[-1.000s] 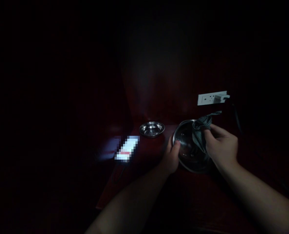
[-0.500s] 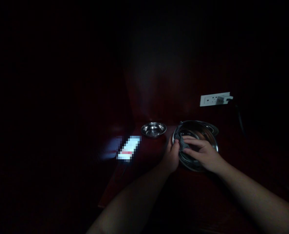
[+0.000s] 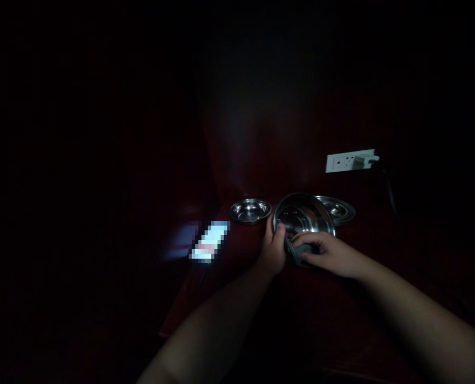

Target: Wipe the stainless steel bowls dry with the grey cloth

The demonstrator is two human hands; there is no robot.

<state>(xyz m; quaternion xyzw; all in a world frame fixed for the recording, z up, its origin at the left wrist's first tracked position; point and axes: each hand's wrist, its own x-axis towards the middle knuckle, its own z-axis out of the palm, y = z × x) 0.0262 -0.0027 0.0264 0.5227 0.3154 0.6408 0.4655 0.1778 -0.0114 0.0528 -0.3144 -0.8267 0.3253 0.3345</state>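
Observation:
A shiny steel bowl point(image 3: 301, 210) is tilted with its opening towards me. My left hand point(image 3: 275, 250) grips its left rim, the thumb on the near side. My right hand point(image 3: 327, 253) is closed on a dark patterned cloth point(image 3: 295, 252), which lies at the bowl's near rim. Part of the cloth is hidden under my right fingers. Behind the bowl on the right lies a round steel dish point(image 3: 343, 209), partly covered by it. To the left stands a small shallow steel bowl point(image 3: 251, 212).
A lit phone point(image 3: 210, 242), its screen blurred, lies near the left edge of the dark red tabletop point(image 3: 229, 272). On the back wall is a white socket plate point(image 3: 343, 161) with a plugged-in adapter and hanging cable. The surroundings are very dark.
The steel bowl has shifted left and tilted more towards me, uncovering more of the dish behind. My right hand has brought the cloth from over the bowl's inside down to its near rim.

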